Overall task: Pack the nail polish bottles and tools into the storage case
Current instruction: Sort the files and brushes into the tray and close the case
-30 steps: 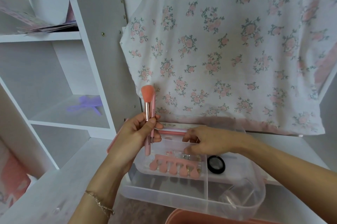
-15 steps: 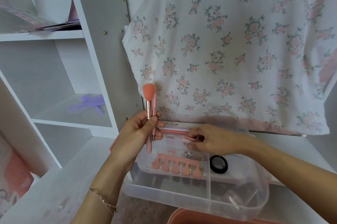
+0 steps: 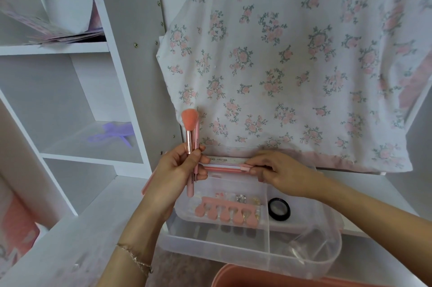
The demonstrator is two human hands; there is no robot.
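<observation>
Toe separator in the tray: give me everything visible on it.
The toe separator is salmon pink and looks like soft foam: a straight bar with five rounded lobes pointing toward the camera. It lies flat in the left compartment of the clear plastic tray, over small glittery items. Neither hand touches it.

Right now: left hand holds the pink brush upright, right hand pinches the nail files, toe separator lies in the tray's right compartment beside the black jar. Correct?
One slip. The head view shows the toe separator in the clear tray's left compartment; the black jar is right of the divider. The left hand does hold the pink brush upright, and the right hand pinches the nail files.
</observation>
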